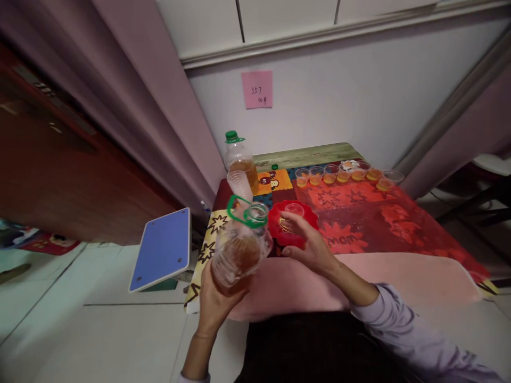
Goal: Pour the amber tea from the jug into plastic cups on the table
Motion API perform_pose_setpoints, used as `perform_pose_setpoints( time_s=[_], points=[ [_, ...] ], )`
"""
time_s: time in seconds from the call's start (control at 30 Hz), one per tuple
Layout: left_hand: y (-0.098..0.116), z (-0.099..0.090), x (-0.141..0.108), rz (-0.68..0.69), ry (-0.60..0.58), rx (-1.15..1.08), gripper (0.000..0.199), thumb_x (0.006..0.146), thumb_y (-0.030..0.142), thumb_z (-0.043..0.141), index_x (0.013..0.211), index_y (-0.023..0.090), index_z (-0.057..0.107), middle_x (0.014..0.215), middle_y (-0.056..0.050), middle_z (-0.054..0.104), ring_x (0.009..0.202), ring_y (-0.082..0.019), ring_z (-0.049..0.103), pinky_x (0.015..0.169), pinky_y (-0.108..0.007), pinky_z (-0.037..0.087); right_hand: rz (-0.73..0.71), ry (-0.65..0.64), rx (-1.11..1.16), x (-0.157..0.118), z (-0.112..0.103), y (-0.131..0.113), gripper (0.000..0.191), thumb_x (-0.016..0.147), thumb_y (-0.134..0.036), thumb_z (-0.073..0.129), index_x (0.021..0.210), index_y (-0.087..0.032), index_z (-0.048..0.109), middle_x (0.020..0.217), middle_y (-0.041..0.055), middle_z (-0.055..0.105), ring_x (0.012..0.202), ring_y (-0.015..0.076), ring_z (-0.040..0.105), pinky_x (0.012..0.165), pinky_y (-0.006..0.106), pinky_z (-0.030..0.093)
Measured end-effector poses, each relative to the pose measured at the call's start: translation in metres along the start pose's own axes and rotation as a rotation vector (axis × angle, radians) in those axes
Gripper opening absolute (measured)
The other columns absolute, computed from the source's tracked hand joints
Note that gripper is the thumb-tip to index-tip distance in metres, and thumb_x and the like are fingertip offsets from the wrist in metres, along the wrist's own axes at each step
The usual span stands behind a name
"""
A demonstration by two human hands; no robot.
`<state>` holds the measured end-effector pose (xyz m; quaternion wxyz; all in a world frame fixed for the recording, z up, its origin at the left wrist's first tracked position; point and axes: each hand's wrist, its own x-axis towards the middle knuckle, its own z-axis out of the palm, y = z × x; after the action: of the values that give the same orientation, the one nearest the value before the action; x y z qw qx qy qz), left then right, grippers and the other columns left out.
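Note:
My left hand (221,298) is wrapped around the lower body of a clear plastic jug (239,255) that holds amber liquid. The jug is tilted a little to the right, with its mouth uncapped and a green carry handle at its neck. A red scalloped plate (284,230) lies just right of the jug's mouth. On it stands a small clear plastic cup (294,207), partly hidden behind my right hand (307,242). That hand hovers over the plate's near right side, thumb and fingers apart, holding nothing.
Behind the jug are a stack of clear cups (239,183) and a second jug (245,167) with a green cap. A loose green cap (274,167) lies nearby. Several cups of amber liquid (329,178) line the back right of the patterned table. A blue-topped stool (162,247) stands left.

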<state>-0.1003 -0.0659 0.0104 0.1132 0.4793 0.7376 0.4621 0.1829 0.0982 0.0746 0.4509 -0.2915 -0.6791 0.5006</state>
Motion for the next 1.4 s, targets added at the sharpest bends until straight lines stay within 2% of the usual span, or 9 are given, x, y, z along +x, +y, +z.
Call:
perform_pose_setpoints(
  time_s=[0.1,0.2,0.37,0.53,0.7,0.8,0.9,1.2,1.4],
  points=[
    [0.019,0.005,0.008,0.131,-0.011,0.109,0.116,0.051,0.057,0.101,0.151,0.020,0.055,0.142,-0.020,0.069,0.135,-0.051,0.065,0.115,-0.072,0.053,0.038,-0.061,0.148,0.002,0.020,-0.011,0.101,0.081,-0.076,0.087,0.162,-0.029,0.048,0.161,0.0172,0.060,0.148,0.0365,0.062,0.121,0.055,0.055],
    [0.024,0.006,0.014,0.189,-0.061,0.125,0.106,0.054,0.055,0.099,0.146,0.019,0.060,0.137,-0.020,0.071,0.132,-0.049,0.066,0.114,-0.070,0.054,0.102,-0.045,0.212,0.005,0.027,-0.014,0.091,0.085,-0.073,0.085,0.156,-0.028,0.050,0.155,0.0174,0.064,0.143,0.0358,0.066,0.111,0.051,0.063],
    [0.006,0.002,0.014,0.132,-0.127,0.029,0.136,0.043,0.057,0.105,0.161,0.019,0.049,0.165,-0.025,0.053,0.156,-0.052,0.047,0.131,-0.071,0.036,0.129,0.059,0.252,0.008,0.024,-0.008,0.077,0.089,-0.066,0.084,0.149,-0.029,0.054,0.151,0.0148,0.069,0.142,0.0336,0.067,0.108,0.048,0.065],
    [-0.010,0.018,0.003,-0.059,-0.063,-0.499,0.140,0.055,0.074,0.098,0.171,0.028,0.036,0.176,-0.022,0.042,0.162,-0.045,0.043,0.129,-0.060,0.043,0.137,0.078,0.276,0.012,0.021,-0.001,0.076,0.083,-0.063,0.090,0.143,-0.030,0.057,0.150,0.0130,0.070,0.141,0.0324,0.068,0.116,0.050,0.060],
    [-0.003,0.045,0.004,-0.364,0.061,-0.915,0.088,0.087,0.087,0.064,0.149,0.026,0.066,0.162,-0.018,0.063,0.149,-0.038,0.061,0.118,-0.053,0.055,0.189,0.077,0.293,0.016,0.021,0.004,0.080,0.080,-0.059,0.093,0.145,-0.031,0.055,0.154,0.0132,0.067,0.143,0.0330,0.066,0.113,0.051,0.062],
    [0.001,0.055,0.010,-0.507,0.061,-0.992,0.085,0.096,0.090,0.040,0.139,0.025,0.074,0.145,-0.016,0.077,0.138,-0.036,0.070,0.113,-0.056,0.058,0.234,0.068,0.353,0.014,0.023,0.005,0.081,0.079,-0.056,0.093,0.145,-0.031,0.051,0.154,0.0137,0.066,0.144,0.0325,0.065,0.113,0.051,0.062],
    [0.003,0.058,0.013,-0.508,0.044,-0.997,0.076,0.099,0.084,0.042,0.138,0.030,0.076,0.143,-0.010,0.079,0.140,-0.036,0.070,0.113,-0.058,0.058,0.283,0.089,0.390,0.012,0.029,0.003,0.082,0.081,-0.058,0.090,0.146,-0.031,0.047,0.156,0.0147,0.064,0.145,0.0316,0.065,0.113,0.050,0.062],
    [0.014,0.027,0.018,-0.563,-0.030,-1.032,0.054,0.098,0.067,0.055,0.130,0.033,0.081,0.143,-0.008,0.079,0.137,-0.040,0.071,0.113,-0.070,0.055,0.224,0.006,0.608,0.023,0.045,-0.020,0.074,0.072,-0.050,0.098,0.129,-0.030,0.055,0.139,0.0086,0.074,0.124,0.0296,0.077,0.106,0.046,0.065],
    [-0.015,-0.004,0.012,-0.604,-0.235,-1.322,0.058,0.104,0.059,0.051,0.152,0.032,0.068,0.158,-0.010,0.069,0.153,-0.039,0.058,0.128,-0.071,0.038,0.269,-0.043,0.733,0.023,0.050,-0.018,0.078,0.067,-0.049,0.103,0.129,-0.031,0.059,0.134,0.0050,0.073,0.112,0.0248,0.078,0.097,0.038,0.065]
  ],
)
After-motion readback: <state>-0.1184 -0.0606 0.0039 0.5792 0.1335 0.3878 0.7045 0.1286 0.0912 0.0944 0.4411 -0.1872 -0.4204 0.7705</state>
